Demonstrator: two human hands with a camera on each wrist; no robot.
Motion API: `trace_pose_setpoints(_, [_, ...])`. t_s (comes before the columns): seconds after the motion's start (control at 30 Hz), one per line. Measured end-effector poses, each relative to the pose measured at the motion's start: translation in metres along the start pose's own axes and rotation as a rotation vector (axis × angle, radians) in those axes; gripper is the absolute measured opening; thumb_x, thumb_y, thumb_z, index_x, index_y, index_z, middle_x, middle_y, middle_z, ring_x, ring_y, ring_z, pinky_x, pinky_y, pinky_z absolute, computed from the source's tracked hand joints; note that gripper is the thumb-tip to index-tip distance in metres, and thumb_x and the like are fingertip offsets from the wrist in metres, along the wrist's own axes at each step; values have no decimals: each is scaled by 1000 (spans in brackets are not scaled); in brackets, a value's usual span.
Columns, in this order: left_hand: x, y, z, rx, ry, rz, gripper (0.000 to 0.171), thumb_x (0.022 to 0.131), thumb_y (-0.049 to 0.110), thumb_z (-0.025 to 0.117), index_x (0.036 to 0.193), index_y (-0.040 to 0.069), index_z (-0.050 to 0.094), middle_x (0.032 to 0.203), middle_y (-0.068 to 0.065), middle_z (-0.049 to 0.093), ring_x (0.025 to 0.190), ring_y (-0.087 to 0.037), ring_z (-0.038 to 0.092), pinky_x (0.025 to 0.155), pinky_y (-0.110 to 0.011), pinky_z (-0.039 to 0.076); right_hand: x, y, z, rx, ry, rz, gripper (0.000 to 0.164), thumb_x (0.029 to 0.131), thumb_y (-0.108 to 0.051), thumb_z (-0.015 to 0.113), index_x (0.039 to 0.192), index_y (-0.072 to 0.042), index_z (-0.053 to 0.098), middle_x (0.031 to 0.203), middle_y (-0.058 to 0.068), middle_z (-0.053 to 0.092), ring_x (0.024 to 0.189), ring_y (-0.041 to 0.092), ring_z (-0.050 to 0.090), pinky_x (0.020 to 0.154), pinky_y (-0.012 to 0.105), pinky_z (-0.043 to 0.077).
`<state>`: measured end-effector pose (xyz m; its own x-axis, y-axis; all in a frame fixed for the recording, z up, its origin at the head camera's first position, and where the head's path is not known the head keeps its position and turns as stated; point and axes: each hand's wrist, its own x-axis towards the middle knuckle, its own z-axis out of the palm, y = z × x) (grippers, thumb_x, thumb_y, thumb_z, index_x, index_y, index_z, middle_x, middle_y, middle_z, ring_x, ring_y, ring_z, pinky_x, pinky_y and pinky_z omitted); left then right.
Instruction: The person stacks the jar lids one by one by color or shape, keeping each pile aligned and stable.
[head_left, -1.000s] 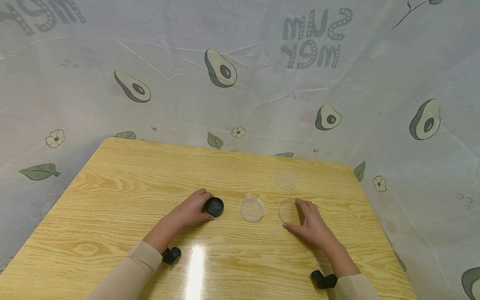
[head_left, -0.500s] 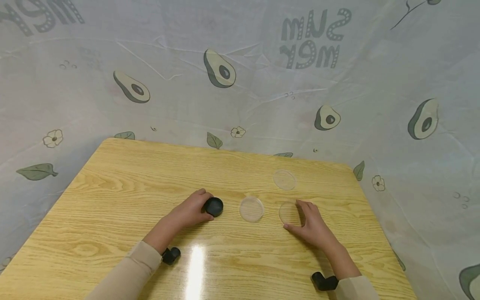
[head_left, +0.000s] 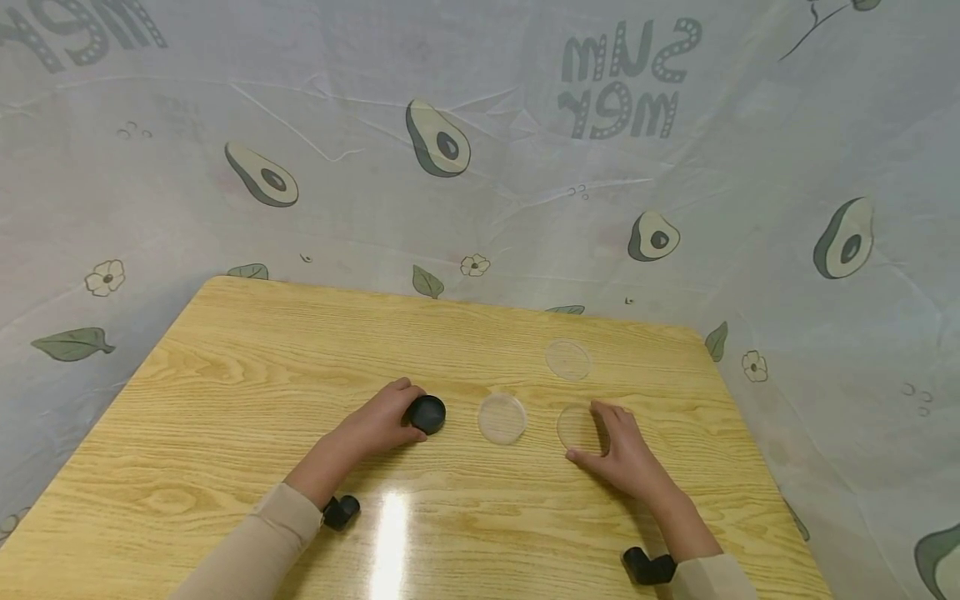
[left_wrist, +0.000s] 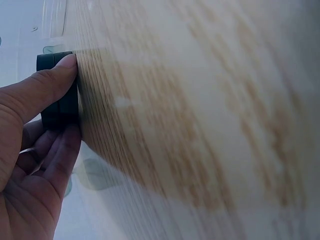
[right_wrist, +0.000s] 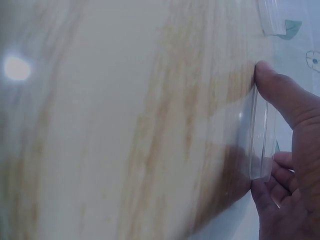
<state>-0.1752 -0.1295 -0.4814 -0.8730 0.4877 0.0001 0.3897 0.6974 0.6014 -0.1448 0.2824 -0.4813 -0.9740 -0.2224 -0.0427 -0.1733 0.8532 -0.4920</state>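
My left hand (head_left: 384, 418) pinches a short black round cylinder (head_left: 428, 414) between thumb and fingers. In the left wrist view the cylinder (left_wrist: 61, 102) shows a groove around its side, and its lower face sits at the wooden tabletop. My right hand (head_left: 628, 450) holds a clear petri dish (head_left: 576, 427) by its rim, thumb on the near side and fingertips on the far side. The right wrist view shows this dish (right_wrist: 262, 135) low at the table surface. A second clear petri dish (head_left: 502, 419) lies between the two hands. Farther back lies a third clear dish (head_left: 568, 360).
The wooden table (head_left: 300, 350) has its back edge against a pale curtain (head_left: 345, 208) printed with avocados and leaves. A black wrist device (head_left: 341, 512) sits under the left wrist, another (head_left: 649, 566) under the right. Light glares on the table (head_left: 390, 542) near the front.
The dish in my right hand has slid slightly towards me, and that hand with it. My left hand keeps its hold on the black cylinder. The two other dishes have not moved.
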Motion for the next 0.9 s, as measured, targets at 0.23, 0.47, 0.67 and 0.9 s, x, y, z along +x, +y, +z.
trace_pose_setpoints(0.23, [0, -1, 0, 1, -2, 0, 47, 86, 17, 88, 124, -1, 67, 108, -9, 61, 97, -20, 60, 89, -41, 54, -1, -1, 0, 4, -14, 6, 96, 90, -47, 81, 156, 6, 35, 156, 33, 41, 146, 52, 35, 112, 70, 39])
trace_pose_setpoints(0.47, [-2, -1, -1, -16, -16, -19, 50, 86, 17, 88, 126, -2, 66, 109, -9, 61, 96, -19, 58, 87, -40, 53, -2, -4, 0, 51, -56, 46, 102, 89, -49, 81, 159, 4, 29, 159, 33, 33, 149, 52, 29, 113, 73, 37])
trace_pose_setpoints(0.67, [-4, -3, 1, -20, -8, -18, 50, 86, 17, 88, 126, -2, 66, 109, -9, 61, 97, -19, 58, 88, -41, 53, -2, -7, 0, 67, -77, 76, 110, 90, -53, 79, 163, 5, 21, 163, 32, 27, 151, 53, 25, 114, 74, 35])
trace_pose_setpoints(0.9, [-1, -3, 1, -32, 0, -3, 51, 86, 17, 88, 128, -3, 66, 109, -9, 61, 95, -18, 58, 87, -40, 53, 12, -8, -12, 69, -19, 62, 105, 94, -44, 77, 162, 10, 17, 161, 34, 28, 149, 55, 24, 115, 75, 32])
